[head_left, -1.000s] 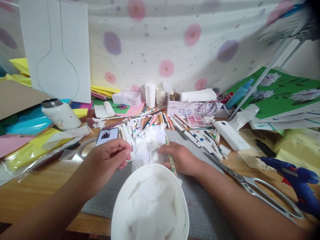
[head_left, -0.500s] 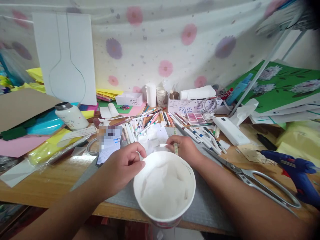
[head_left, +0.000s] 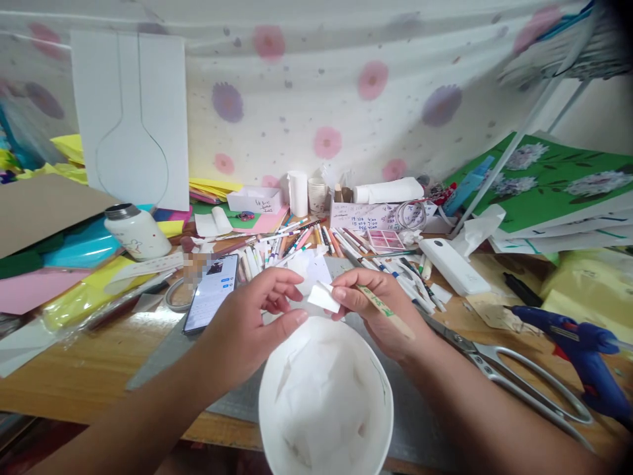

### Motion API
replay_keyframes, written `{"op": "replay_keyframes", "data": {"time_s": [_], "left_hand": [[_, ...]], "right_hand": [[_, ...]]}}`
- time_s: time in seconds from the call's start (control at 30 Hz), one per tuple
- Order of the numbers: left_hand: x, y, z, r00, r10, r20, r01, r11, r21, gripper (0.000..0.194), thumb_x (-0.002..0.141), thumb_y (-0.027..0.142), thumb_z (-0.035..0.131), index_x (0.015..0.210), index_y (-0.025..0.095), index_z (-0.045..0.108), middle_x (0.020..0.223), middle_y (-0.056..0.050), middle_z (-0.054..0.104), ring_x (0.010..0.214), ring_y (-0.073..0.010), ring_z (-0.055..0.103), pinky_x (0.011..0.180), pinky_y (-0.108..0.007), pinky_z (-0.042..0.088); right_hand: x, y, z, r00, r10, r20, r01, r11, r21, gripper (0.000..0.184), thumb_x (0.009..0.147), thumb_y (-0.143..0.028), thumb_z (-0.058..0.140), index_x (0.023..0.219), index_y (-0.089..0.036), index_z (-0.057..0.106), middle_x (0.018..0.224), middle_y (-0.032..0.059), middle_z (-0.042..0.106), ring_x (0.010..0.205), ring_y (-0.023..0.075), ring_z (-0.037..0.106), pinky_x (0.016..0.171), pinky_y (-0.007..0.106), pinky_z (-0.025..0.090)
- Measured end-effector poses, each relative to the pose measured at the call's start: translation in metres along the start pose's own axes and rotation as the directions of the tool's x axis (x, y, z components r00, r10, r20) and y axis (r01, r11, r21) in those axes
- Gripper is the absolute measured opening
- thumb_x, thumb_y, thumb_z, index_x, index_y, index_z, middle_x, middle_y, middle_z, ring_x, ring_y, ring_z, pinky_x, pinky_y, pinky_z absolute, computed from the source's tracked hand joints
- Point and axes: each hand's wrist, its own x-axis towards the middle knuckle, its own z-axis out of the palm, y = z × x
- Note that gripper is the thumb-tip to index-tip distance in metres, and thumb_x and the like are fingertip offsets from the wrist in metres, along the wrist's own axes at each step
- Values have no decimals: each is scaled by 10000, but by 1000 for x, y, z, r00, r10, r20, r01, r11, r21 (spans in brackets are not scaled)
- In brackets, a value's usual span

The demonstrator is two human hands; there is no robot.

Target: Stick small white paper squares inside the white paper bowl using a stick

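Between the thumb and fingers of my right hand (head_left: 380, 307) is a small white paper piece (head_left: 324, 298). That same hand also keeps a flat wooden stick (head_left: 386, 313) with green print across its palm side. My left hand (head_left: 262, 313) is empty, thumb and fingers apart, just left of the paper piece. Below both hands stands a white paper tub (head_left: 267, 415), its mouth towards me, with pale, crumpled-looking white material (head_left: 321, 396) inside. White paper scraps (head_left: 316, 265) lie on the table beyond the hands.
Several markers (head_left: 341, 241) spread behind the scraps. A phone (head_left: 211, 293) and a white bottle (head_left: 136, 234) are on the left. Large scissors (head_left: 494, 369), a blue glue gun (head_left: 568, 333) and a white power bank (head_left: 453, 265) lie right. A grey mat (head_left: 168, 359) covers part of the table.
My right hand has brought the paper piece up from the scraps towards the tub, and the stick has turned in it. My left hand has spread its fingers and moved right. The view has shifted.
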Motion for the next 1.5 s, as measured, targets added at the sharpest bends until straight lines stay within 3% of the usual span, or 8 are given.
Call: {"op": "replay_keyframes", "data": {"time_s": [0.2, 0.53, 0.73, 0.83, 1.0, 1.1, 1.23, 1.5], "left_hand": [[1, 13, 10, 999, 3, 34, -1, 996, -84, 138, 855, 349, 644, 866, 213, 659, 744, 19, 658, 690, -159, 609, 637, -278, 465], [-4, 13, 0, 992, -101, 72, 118, 946, -300, 185, 833, 316, 646, 696, 199, 605, 612, 58, 590, 606, -109, 551, 592, -218, 435], [-7, 14, -1, 993, -69, 99, 81, 989, -126, 242, 882, 366, 602, 706, 203, 574, 624, 39, 582, 597, -128, 522, 550, -240, 411], [-9, 12, 1, 997, -9, 80, 15, 997, -79, 129, 890, 344, 613, 882, 216, 604, 745, 11, 666, 688, -170, 622, 625, -281, 493], [-16, 14, 5, 972, 221, -79, -214, 973, 85, 394, 848, 311, 703, 1226, 260, 606, 1240, -63, 707, 1056, -237, 687, 947, -360, 527], [-17, 18, 5, 967, 250, -51, -236, 952, 193, 267, 892, 350, 670, 1147, 274, 689, 1113, -31, 764, 1034, -242, 696, 970, -348, 510], [-14, 20, 3, 981, 195, -9, -186, 950, 252, 185, 910, 398, 627, 956, 267, 749, 859, 5, 784, 747, -207, 687, 799, -323, 526], [-11, 18, -1, 995, 97, 31, -101, 980, 172, 164, 882, 363, 619, 796, 253, 706, 653, 38, 724, 606, -171, 636, 595, -271, 455]], "right_hand": [[-10, -1, 4, 998, 18, 68, -21, 999, 49, 320, 725, -466, 907, 735, -175, 775, 638, -5, 731, 529, 76, 595, 538, 191, 469], [-23, 1, 18, 974, -166, 156, 158, 985, 68, 233, 752, -398, 867, 818, -204, 757, 726, 9, 739, 622, 130, 647, 581, 247, 532], [-22, -4, 17, 978, -188, 88, 186, 982, 27, 210, 777, -295, 868, 705, -206, 692, 564, -59, 608, 491, 77, 503, 525, 212, 471], [-22, -8, 15, 979, -187, 77, 187, 982, 5, 205, 802, -320, 838, 707, -206, 698, 616, -26, 665, 523, 98, 546, 540, 232, 485], [-22, -8, 13, 978, -177, 113, 181, 983, -26, 164, 826, -304, 797, 736, -203, 703, 643, -10, 686, 564, 115, 589, 548, 234, 500], [-21, -7, 11, 972, -176, 153, 183, 983, -34, 188, 819, -325, 814, 739, -200, 698, 652, 0, 705, 598, 128, 620, 568, 241, 518], [-22, -7, 11, 966, -186, 181, 197, 979, -48, 183, 859, -323, 784, 745, -203, 706, 658, 1, 718, 611, 123, 614, 574, 235, 511], [-21, -5, 9, 957, -205, 207, 221, 973, -59, 132, 902, -337, 754, 852, -216, 772, 712, 19, 771, 644, 155, 693, 589, 273, 562]]}}
